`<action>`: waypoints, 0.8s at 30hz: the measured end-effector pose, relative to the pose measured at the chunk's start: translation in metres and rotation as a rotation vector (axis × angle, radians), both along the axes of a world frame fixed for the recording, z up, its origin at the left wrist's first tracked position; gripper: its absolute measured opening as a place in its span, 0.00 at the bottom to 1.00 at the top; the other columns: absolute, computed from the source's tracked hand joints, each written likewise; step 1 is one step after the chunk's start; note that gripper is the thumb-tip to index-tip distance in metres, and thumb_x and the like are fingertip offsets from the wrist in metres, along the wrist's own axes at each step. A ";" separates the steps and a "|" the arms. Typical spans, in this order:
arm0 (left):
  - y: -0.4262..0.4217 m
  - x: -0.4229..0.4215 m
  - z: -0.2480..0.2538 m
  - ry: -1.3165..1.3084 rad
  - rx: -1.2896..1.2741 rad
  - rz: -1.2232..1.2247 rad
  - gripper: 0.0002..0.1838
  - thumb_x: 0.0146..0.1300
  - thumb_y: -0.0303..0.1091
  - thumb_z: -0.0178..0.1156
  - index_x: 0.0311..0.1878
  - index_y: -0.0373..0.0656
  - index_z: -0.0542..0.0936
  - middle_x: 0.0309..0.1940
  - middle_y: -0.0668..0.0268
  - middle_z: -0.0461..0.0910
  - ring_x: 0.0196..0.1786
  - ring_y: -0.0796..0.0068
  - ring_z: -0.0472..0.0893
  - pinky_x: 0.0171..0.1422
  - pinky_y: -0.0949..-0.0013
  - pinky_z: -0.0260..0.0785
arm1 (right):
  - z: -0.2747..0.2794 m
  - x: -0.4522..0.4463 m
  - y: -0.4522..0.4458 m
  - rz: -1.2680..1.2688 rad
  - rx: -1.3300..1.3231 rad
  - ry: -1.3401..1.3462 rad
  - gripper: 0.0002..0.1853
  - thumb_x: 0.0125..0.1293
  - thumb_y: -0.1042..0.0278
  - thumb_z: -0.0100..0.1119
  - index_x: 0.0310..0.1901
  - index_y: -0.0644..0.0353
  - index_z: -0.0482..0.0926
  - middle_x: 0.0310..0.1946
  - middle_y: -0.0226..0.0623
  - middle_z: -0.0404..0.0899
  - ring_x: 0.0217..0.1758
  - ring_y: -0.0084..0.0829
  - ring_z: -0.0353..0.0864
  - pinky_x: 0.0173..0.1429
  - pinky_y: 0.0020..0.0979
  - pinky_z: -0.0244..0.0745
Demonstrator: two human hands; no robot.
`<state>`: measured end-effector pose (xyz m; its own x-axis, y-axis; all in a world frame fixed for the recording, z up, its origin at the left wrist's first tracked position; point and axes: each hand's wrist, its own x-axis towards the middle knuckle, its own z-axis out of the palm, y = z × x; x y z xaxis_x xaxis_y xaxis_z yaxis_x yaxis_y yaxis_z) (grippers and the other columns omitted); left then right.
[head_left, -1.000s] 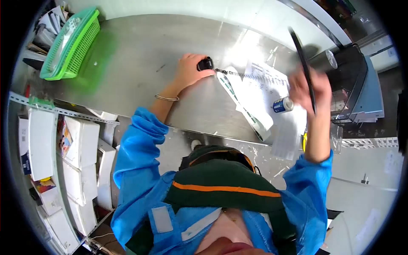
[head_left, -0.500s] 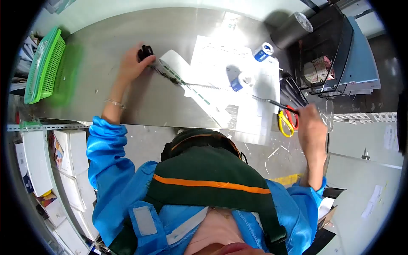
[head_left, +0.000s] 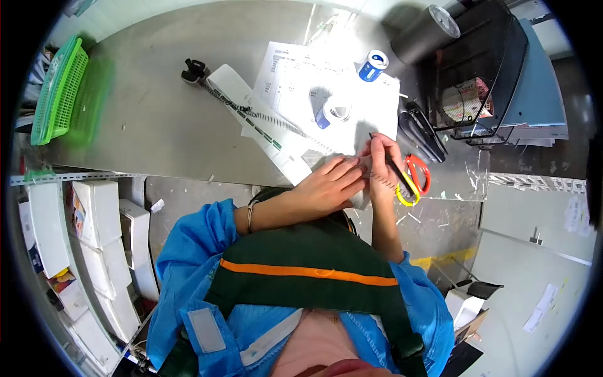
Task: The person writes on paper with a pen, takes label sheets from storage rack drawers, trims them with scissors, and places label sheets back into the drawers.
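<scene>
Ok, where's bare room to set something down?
The widest bare stretch of table lies between the green basket and the black pen base. Right of there it's crowded: papers, scissors, black tray and, near the edge, the left hand and right hand.

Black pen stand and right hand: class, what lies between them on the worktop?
In the head view, between the black pen stand and right hand, a coiled cord runs over a green-marked white strip and paper; the left hand lies close by.
</scene>
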<state>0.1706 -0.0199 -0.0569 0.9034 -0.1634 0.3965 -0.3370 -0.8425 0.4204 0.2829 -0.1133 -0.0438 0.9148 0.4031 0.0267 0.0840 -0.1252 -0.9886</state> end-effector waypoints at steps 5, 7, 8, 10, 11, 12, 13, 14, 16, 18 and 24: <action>0.000 -0.005 0.004 0.043 -0.052 0.096 0.28 0.55 0.47 0.58 0.53 0.37 0.70 0.53 0.54 0.68 0.59 0.56 0.65 0.65 0.56 0.55 | -0.010 -0.003 -0.006 0.043 0.025 -0.037 0.08 0.57 0.79 0.58 0.35 0.61 0.68 0.25 0.29 0.72 0.30 0.19 0.71 0.36 0.21 0.68; 0.001 -0.005 0.003 0.047 -0.012 0.095 0.29 0.57 0.48 0.56 0.55 0.36 0.68 0.55 0.53 0.66 0.60 0.57 0.64 0.64 0.56 0.55 | -0.007 -0.006 -0.007 0.084 0.004 -0.021 0.09 0.56 0.80 0.57 0.34 0.61 0.66 0.24 0.29 0.72 0.29 0.18 0.71 0.34 0.21 0.68; 0.001 -0.006 0.002 0.066 0.012 0.094 0.30 0.57 0.48 0.57 0.58 0.37 0.66 0.57 0.54 0.65 0.61 0.58 0.63 0.64 0.56 0.55 | -0.011 -0.004 -0.008 0.096 0.005 -0.031 0.09 0.56 0.80 0.56 0.33 0.61 0.66 0.24 0.29 0.72 0.29 0.18 0.71 0.33 0.21 0.68; 0.000 -0.007 0.000 0.089 0.035 0.095 0.32 0.58 0.48 0.57 0.60 0.38 0.65 0.59 0.54 0.63 0.62 0.59 0.63 0.64 0.56 0.56 | -0.010 -0.005 -0.004 0.097 -0.013 -0.054 0.08 0.57 0.80 0.55 0.32 0.61 0.66 0.23 0.29 0.71 0.26 0.18 0.70 0.30 0.20 0.67; 0.000 -0.007 0.000 0.095 0.035 0.097 0.31 0.58 0.48 0.57 0.60 0.38 0.65 0.59 0.54 0.63 0.62 0.59 0.62 0.63 0.56 0.56 | -0.004 -0.007 -0.002 0.116 -0.026 -0.094 0.08 0.57 0.80 0.56 0.32 0.61 0.66 0.22 0.28 0.71 0.26 0.17 0.70 0.29 0.20 0.66; 0.000 -0.008 0.000 0.101 0.037 0.099 0.31 0.58 0.48 0.57 0.60 0.37 0.65 0.59 0.54 0.63 0.62 0.59 0.62 0.63 0.56 0.56 | -0.005 -0.006 -0.002 0.118 -0.091 -0.097 0.08 0.57 0.79 0.56 0.31 0.60 0.66 0.22 0.28 0.71 0.25 0.17 0.69 0.29 0.20 0.66; 0.000 -0.008 -0.002 0.093 0.031 0.098 0.31 0.58 0.48 0.56 0.59 0.37 0.65 0.59 0.54 0.64 0.62 0.59 0.62 0.63 0.56 0.56 | -0.006 -0.005 -0.002 0.120 -0.155 -0.102 0.08 0.57 0.79 0.57 0.31 0.60 0.66 0.22 0.29 0.71 0.25 0.17 0.69 0.29 0.20 0.66; -0.001 -0.008 -0.003 0.083 0.025 0.096 0.31 0.59 0.48 0.56 0.59 0.37 0.66 0.59 0.54 0.64 0.62 0.59 0.62 0.63 0.56 0.56 | -0.007 -0.004 -0.002 0.116 -0.099 -0.052 0.08 0.56 0.77 0.58 0.30 0.60 0.66 0.21 0.29 0.71 0.25 0.18 0.69 0.29 0.21 0.66; 0.000 -0.007 -0.003 0.080 0.018 0.095 0.30 0.59 0.48 0.56 0.59 0.37 0.66 0.59 0.54 0.64 0.62 0.60 0.62 0.64 0.56 0.56 | -0.013 0.002 -0.002 0.034 -0.205 -0.127 0.09 0.54 0.74 0.59 0.29 0.59 0.66 0.21 0.30 0.71 0.25 0.19 0.69 0.30 0.24 0.67; 0.000 -0.008 -0.002 0.100 0.011 0.091 0.30 0.59 0.48 0.56 0.59 0.37 0.66 0.59 0.54 0.64 0.63 0.60 0.62 0.64 0.55 0.56 | -0.011 -0.001 -0.001 0.041 -0.222 -0.109 0.09 0.54 0.73 0.59 0.28 0.59 0.66 0.21 0.30 0.70 0.26 0.19 0.69 0.31 0.25 0.67; -0.001 -0.006 -0.003 0.014 0.021 0.126 0.30 0.55 0.48 0.58 0.54 0.36 0.69 0.54 0.56 0.67 0.58 0.59 0.64 0.63 0.58 0.55 | -0.010 -0.001 -0.001 0.044 -0.068 -0.050 0.09 0.52 0.76 0.58 0.28 0.60 0.66 0.20 0.31 0.70 0.24 0.22 0.69 0.29 0.24 0.67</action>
<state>0.1646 -0.0205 -0.0598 0.9229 -0.0562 0.3810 -0.2217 -0.8864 0.4063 0.2820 -0.1142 -0.0541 0.8943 0.4453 0.0433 0.1400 -0.1866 -0.9724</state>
